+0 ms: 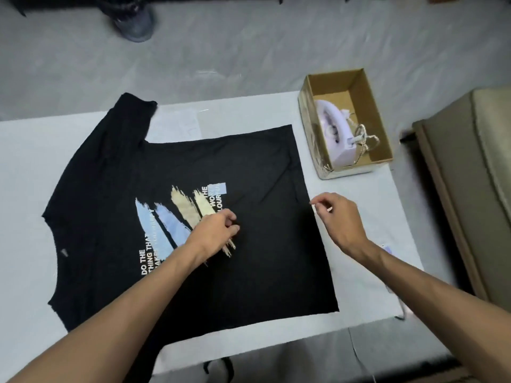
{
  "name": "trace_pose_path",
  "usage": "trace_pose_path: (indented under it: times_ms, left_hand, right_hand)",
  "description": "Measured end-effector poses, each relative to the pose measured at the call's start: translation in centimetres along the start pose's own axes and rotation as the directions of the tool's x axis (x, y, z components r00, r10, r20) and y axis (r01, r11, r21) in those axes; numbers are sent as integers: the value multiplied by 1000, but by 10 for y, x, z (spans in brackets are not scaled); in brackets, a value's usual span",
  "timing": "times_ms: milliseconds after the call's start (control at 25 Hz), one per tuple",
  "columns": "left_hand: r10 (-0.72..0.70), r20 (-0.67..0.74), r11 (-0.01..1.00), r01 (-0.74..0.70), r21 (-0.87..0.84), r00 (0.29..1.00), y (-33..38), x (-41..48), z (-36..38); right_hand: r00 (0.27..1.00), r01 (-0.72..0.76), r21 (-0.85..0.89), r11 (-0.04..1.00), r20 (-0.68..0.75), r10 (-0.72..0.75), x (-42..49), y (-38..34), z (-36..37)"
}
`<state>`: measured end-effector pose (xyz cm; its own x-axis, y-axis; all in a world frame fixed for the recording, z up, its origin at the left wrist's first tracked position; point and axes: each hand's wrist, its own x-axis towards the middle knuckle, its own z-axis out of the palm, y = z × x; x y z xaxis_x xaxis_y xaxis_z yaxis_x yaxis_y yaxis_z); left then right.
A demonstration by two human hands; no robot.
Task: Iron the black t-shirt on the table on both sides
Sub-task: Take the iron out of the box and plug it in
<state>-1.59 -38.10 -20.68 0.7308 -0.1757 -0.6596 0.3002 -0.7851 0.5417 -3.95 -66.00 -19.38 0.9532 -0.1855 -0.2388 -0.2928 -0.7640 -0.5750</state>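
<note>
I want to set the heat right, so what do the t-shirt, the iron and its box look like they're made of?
The t-shirt: soft matte black knit, probably cotton or a blend; it lies limp with shallow creases. The iron: smooth pale lilac plastic shell with a sheen. The box: matte brown cardboard with thin walls; its outside looks wrapped in shiny clear film.

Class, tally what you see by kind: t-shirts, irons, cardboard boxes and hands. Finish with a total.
black t-shirt: 1
iron: 1
cardboard box: 1
hands: 2, the left hand and the right hand
Total: 5
</note>
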Motion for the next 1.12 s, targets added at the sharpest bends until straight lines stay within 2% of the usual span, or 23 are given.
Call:
trace_pose_path:
  times_ms: [80, 160, 280, 360, 440, 520, 600, 760, 840, 920, 1000, 1120]
  left_hand:
    - [48, -18, 995, -49, -86, 999, 63, 20, 5]
    - [57, -66, 979, -69, -191, 996, 117, 38, 12]
    - [23, -107, 945, -57, -321, 994, 183, 64, 30]
    - [-20, -142, 912, -40, -408, 990, 215, 80, 40]
    - [-32, -207, 908, -58, -414, 978, 249, 105, 51]
    - [-16, -264, 931, -82, -356, 964, 277, 132, 60]
    - [-38, -251, 933, -55, -355, 967, 300, 158, 69]
    - [-109, -245, 913, -1, -408, 963, 318, 195, 84]
    - [-139, -236, 905, 27, -425, 962, 318, 202, 87]
    - [-157, -219, 899, 48, -435, 963, 316, 204, 89]
    - [-158, -244, 882, 26, -471, 957, 314, 203, 88]
    - [-136, -238, 799, -35, -600, 962, 320, 184, 74]
  right_hand:
    - [993, -41, 11, 999, -113, 42, 39, 25, -51]
    - [983, -73, 48, 996, -166, 80, 80, 49, -89]
    - [970, -151, 122, 981, -172, 171, 135, 79, -127]
    - [971, -151, 123, 981, -170, 171, 165, 92, -139]
    - [988, -106, 114, 988, -101, 118, 193, 102, -147]
    - [992, -95, 73, 993, 85, 89, 215, 106, -140]
    - [964, -154, 35, 987, 225, 142, 235, 105, -125]
    - [915, -302, 80, 950, 304, 265, 267, 94, -106]
    - [891, -401, 183, 898, 308, 335, 272, 92, -100]
    - [892, -450, 346, 823, 214, 398, 273, 96, -95]
    - [893, -428, 525, 735, 124, 432, 270, 96, -101]
    - [929, -270, 716, 643, 18, 370, 261, 82, -132]
